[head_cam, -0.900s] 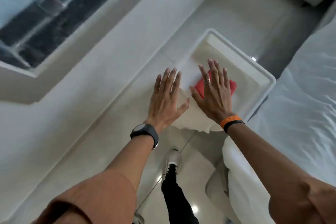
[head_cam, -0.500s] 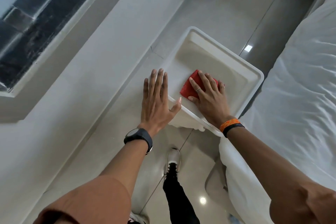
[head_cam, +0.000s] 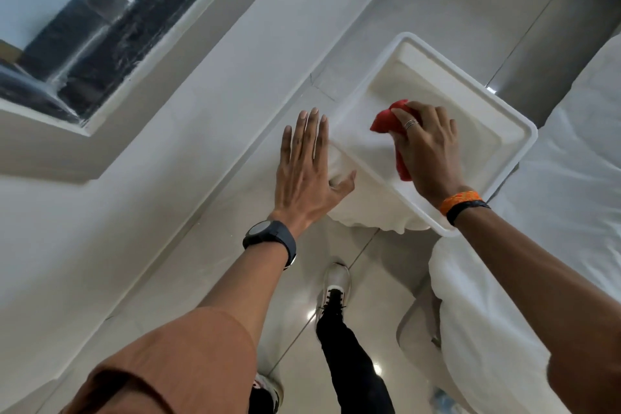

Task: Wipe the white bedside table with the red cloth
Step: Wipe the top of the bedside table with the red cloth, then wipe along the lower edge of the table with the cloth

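The right hand (head_cam: 426,151) now bunches the red cloth (head_cam: 386,121) (flat before) on the white bedside table (head_cam: 504,124); the left hand (head_cam: 305,168), fingers spread, braces its rim beside the bed (head_cam: 571,178).

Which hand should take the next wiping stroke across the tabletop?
Right. The right hand already presses the red cloth onto the bedside table; the left hand is empty, braced flat against its near-left edge.

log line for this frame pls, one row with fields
step: wiping | right hand: pressing red cloth on table top | left hand: flat at table's left edge, empty
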The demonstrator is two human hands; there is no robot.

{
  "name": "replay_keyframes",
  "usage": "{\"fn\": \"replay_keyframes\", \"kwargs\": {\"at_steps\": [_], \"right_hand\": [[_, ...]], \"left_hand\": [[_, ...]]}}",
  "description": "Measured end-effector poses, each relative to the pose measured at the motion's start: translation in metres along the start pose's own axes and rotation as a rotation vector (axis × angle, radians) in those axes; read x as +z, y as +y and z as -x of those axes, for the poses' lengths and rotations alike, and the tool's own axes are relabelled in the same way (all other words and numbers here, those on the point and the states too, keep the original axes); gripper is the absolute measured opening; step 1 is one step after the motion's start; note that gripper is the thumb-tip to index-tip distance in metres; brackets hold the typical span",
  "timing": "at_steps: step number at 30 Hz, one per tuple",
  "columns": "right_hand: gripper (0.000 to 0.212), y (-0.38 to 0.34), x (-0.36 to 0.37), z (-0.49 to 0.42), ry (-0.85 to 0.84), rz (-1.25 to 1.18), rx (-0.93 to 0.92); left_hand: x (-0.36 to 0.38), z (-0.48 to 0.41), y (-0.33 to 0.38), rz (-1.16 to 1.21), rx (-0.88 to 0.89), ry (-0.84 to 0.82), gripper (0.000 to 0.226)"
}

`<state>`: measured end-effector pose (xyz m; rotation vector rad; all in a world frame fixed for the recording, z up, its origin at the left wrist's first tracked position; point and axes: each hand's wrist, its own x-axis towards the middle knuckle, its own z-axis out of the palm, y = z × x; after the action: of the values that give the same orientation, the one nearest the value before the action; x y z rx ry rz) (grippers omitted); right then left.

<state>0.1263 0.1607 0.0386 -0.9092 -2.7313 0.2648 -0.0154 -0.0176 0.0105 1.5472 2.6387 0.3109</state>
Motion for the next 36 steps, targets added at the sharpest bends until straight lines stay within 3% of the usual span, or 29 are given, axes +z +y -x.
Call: {"fn": "replay_keyframes", "kwargs": {"at_steps": [6,11,16,24,29,36], "right_hand": [[0.033,-0.093,-0.021,0.013,0.216,-0.154,0.011],[0.036,-0.195,0.037,0.077,0.100,-0.234,-0.029],[0.036,-0.284,0.171,0.140,-0.084,-0.249,-0.061],[0.035,-0.386,0.430,0.196,-0.306,-0.286,-0.089],[0.033,-0.405,0.569,0.198,-0.297,-0.285,-0.108],[0.040,-0.431,0.704,0.192,-0.233,-0.297,-0.034]], "left_hand": [[-0.017,0.053,-0.069,-0.034,-0.075,0.020,0.102],[-0.012,0.136,-0.145,-0.071,-0.134,0.004,0.099],[0.037,0.247,-0.247,-0.159,-0.170,-0.044,0.101],[0.185,0.367,-0.415,-0.324,-0.229,-0.068,0.100],[0.261,0.368,-0.490,-0.391,-0.148,0.013,0.093],[0.321,0.373,-0.553,-0.709,0.051,0.108,0.088]]}}
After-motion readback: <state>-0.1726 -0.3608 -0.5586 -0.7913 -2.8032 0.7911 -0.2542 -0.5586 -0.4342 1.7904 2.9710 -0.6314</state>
